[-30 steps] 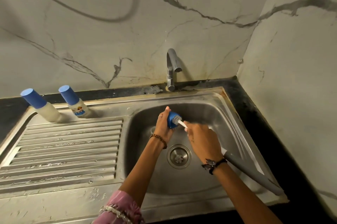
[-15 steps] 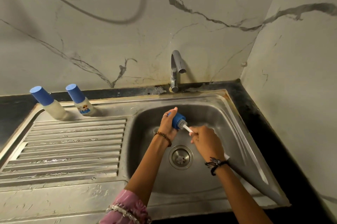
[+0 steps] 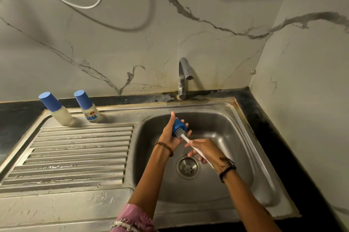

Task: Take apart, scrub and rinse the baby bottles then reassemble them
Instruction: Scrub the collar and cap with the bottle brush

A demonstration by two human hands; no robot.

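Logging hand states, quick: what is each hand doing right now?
Left hand: grips the blue cap over the sink.
Right hand: grips the brush by its white handle, bristles inside the cap.

Brush head: hidden inside the blue cap [image 3: 178, 127]; only bristle tips are seen at its mouth.
Brush handle [image 3: 186, 138]: its rear part is covered by the right hand [image 3: 204, 151].
Bottle label [image 3: 90, 115]: print too small to be read.
Pink sleeve [image 3: 135, 219]: cut off by the lower edge.
White cable [image 3: 90, 6]: cut off by the upper edge.
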